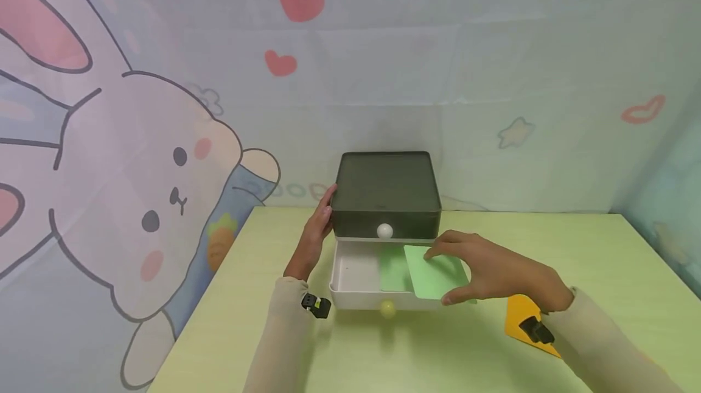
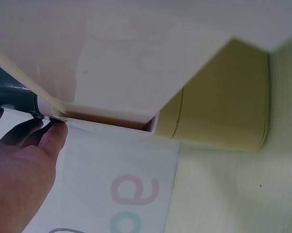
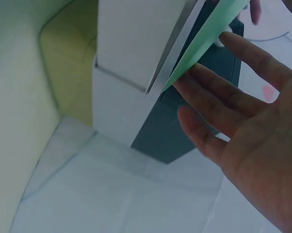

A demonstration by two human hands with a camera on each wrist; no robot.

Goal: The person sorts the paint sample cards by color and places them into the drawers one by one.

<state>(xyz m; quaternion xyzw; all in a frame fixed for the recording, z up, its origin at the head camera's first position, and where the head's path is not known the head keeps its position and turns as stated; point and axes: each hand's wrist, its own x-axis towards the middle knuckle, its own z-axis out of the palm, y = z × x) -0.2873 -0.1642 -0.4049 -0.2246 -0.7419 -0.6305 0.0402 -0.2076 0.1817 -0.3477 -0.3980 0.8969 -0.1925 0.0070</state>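
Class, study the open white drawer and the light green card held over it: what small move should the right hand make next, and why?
Probably lower the light green card flat into the white open drawer and let go. The right hand holds it tilted over the drawer's front right rim, another green sheet already lies inside, and the left hand steadies the dark grey box.

The left hand is filling the 8 o'clock corner, its fingertips touching the dark grey plastic box at 9 o'clock. The pulled-out white plastic drawer is stretching across 12 o'clock. The pale yellow-green tabletop is showing at 4 o'clock, beside printed pastel cloth at 6 o'clock.
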